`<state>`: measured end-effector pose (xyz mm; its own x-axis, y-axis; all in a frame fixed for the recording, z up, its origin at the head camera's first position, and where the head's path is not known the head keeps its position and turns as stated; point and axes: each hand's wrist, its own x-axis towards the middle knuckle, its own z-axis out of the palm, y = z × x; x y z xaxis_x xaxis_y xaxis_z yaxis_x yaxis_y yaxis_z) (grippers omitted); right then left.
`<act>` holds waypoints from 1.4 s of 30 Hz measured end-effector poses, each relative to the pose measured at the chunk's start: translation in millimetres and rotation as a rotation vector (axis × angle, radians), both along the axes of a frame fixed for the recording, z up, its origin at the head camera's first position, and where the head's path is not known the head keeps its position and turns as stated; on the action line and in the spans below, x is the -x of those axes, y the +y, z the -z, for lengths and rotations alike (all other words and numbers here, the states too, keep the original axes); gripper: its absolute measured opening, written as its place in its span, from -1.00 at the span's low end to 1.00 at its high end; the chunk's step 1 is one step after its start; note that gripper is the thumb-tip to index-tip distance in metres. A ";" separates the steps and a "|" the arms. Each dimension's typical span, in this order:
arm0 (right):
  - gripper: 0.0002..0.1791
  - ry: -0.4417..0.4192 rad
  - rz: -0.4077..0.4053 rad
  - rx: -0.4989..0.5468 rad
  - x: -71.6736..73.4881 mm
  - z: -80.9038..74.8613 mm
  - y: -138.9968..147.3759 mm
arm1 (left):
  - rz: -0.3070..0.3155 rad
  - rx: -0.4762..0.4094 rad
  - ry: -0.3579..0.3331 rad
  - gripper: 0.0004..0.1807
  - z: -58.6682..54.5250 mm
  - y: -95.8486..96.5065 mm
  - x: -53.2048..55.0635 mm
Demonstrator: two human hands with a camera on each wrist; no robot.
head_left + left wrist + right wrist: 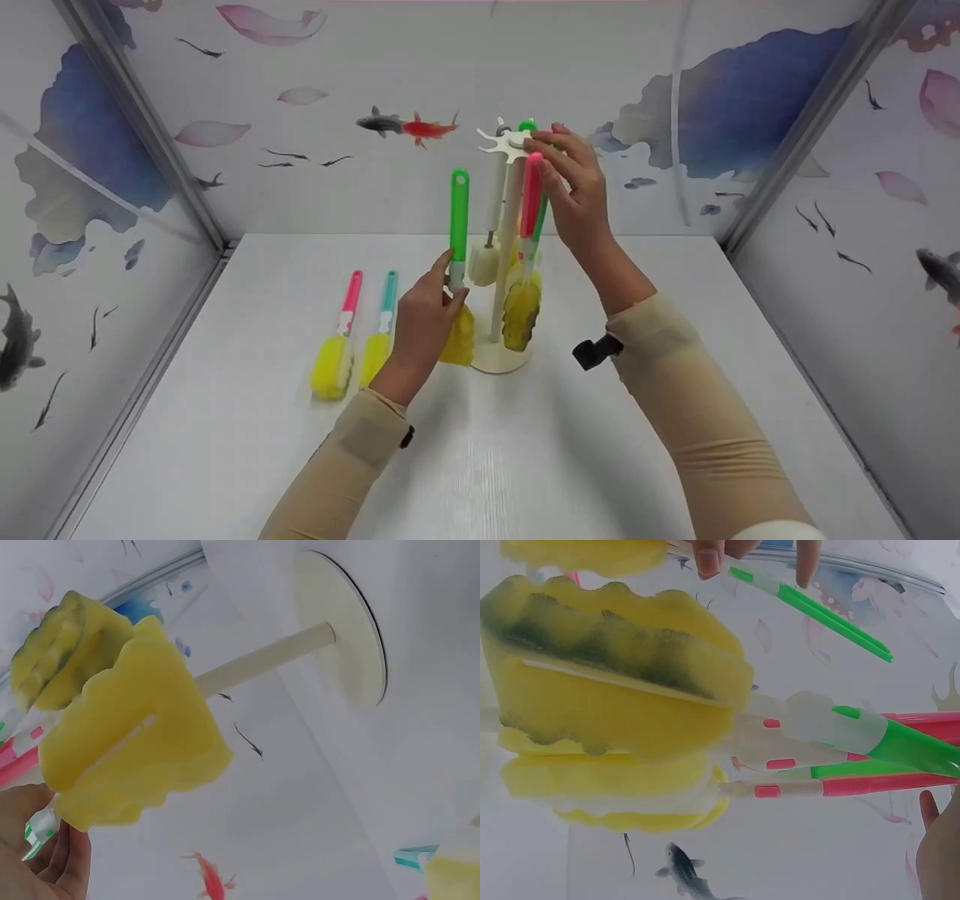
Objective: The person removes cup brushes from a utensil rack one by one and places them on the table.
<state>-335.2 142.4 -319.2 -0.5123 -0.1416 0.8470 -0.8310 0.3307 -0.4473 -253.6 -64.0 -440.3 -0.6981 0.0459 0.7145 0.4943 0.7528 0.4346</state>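
My left hand pinches a green-handled sponge bottle brush at its white neck, upright beside the rack, yellow sponge downward. The cream rack has a round base, a single post and a hooked top. Around the post hang other brushes, among them a pink-handled bottle brush with a dark-stained sponge and a white-handled brush. At the rack's top, my right hand rests extended fingertips on the hooked piece, its thumb beside the pink handle. In the right wrist view only part of this hand shows.
Two more sponge brushes lie on the white table left of my left hand: a pink-handled one and a teal-handled one, partly covered by the hand. Printed wall panels enclose the table at the back and sides.
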 end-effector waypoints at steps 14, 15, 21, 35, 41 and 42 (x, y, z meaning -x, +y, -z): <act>-0.63 0.021 -0.017 0.021 0.5 3.5 -0.4 | 0.026 0.015 -0.175 -0.49 5.1 -11.5 0.6; -0.63 0.023 -0.015 0.022 0.5 3.9 -0.5 | 0.032 0.014 -0.196 -0.49 5.3 -12.2 0.8; -0.60 0.018 0.001 0.024 -0.5 4.4 -2.0 | 0.048 0.014 -0.333 -0.48 5.8 -18.8 2.8; -0.63 0.015 0.003 0.019 -1.0 1.4 -2.1 | 0.024 0.041 -0.584 -0.44 13.3 -32.2 21.1; -0.67 0.007 0.004 0.037 -3.1 0.3 -4.6 | 0.033 0.080 -0.591 -0.44 19.5 -39.0 27.8; -0.67 0.011 0.004 0.038 -3.2 0.3 -4.6 | 0.037 0.084 -0.591 -0.44 19.9 -40.3 28.7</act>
